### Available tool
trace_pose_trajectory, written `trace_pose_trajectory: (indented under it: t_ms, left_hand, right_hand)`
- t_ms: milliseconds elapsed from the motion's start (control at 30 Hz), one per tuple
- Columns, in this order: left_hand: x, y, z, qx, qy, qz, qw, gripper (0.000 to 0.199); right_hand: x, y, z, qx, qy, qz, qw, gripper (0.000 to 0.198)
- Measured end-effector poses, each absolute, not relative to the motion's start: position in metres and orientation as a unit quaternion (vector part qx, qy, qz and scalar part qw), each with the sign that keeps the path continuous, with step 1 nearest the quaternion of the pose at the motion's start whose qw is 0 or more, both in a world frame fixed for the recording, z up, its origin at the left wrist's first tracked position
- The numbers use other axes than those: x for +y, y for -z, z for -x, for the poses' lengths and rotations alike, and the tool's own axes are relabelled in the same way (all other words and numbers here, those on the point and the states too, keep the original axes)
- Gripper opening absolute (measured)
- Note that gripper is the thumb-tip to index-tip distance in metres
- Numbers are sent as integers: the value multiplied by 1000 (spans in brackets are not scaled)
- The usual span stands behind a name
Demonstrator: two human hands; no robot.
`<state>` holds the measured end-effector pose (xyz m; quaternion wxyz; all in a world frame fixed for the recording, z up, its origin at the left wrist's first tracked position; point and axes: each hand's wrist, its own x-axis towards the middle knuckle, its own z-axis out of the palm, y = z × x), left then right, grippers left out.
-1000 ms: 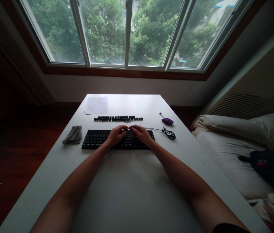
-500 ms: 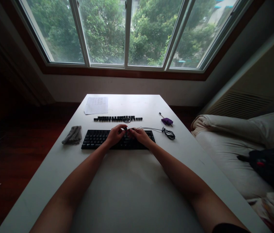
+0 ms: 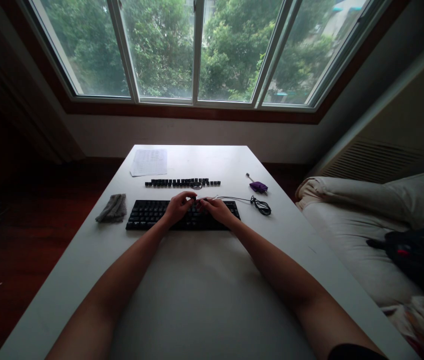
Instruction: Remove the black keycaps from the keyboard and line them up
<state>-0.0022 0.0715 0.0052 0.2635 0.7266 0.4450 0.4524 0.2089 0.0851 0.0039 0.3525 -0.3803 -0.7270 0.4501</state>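
Observation:
A black keyboard [image 3: 147, 215] lies across the white table, partly covered by my hands. Over its middle, my left hand [image 3: 177, 208] is closed in a pinch on a small black keycap [image 3: 194, 198]. My right hand [image 3: 216, 209] faces it, its fingers closed around a thin white stick [image 3: 212, 198] whose exact kind is too small to make out. The fingertips of both hands almost meet. Behind the keyboard, loose black keycaps [image 3: 176, 183] stand in rows, with a small wire ring [image 3: 197, 187] at their front edge.
A grey cloth [image 3: 112, 208] lies left of the keyboard, and a printed paper [image 3: 149, 162] at the far left. To the right are a coiled black cable [image 3: 261, 206] and a purple item [image 3: 259, 187] beside a small brush [image 3: 249, 177]. A couch [image 3: 343, 235] adjoins the table's right side.
Both hands stay in nearly the same place over the keyboard. The fingers shift slightly, and the white stick shows a little more between them.

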Motion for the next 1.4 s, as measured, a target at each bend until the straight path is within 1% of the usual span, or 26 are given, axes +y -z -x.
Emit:
trace_pose_trajectory:
  t_ms: [167,300,367,467,600,700,867,1067,1267,1400]
  left_hand:
    - [72,-3,2,452,-461,-710,282,33]
    - [72,0,2,457,-470,-700,283,33]
    - [72,1,1,456,-469,-700,286,33]
    - [73,2,1,448,-465,-703,297,35]
    - [74,3,1,423,-463,-710,319,39]
    - [75,3,2,404,-463,-714,336,41]
    - [74,1,3,390,-446,-726,349,44]
    - [73,0,2,390,-438,-732,346,44]
    - [73,1,3,398,-434,-732,343,43]
    - [73,0,2,415,-416,-740,328,42]
  right_hand:
    - [84,-14,-210,-701,-460,370,400,40]
    - [79,-24,-210,-667,-465,351,465,25]
    - [76,-28,-210,-660,-459,352,480,19]
    - [73,-30,-211,-704,-380,394,452,18]
    - [71,-27,-211,-783,-233,437,376,20]
    - [70,-24,-209,-809,-180,449,334,26]
    - [69,-22,-206,-822,-131,463,303,29]
    - [67,-21,-206,-832,-101,458,297,27]
    - [74,-24,-213,-835,-94,448,303,25]
    - [104,-28,-239,-802,-61,494,332,28]
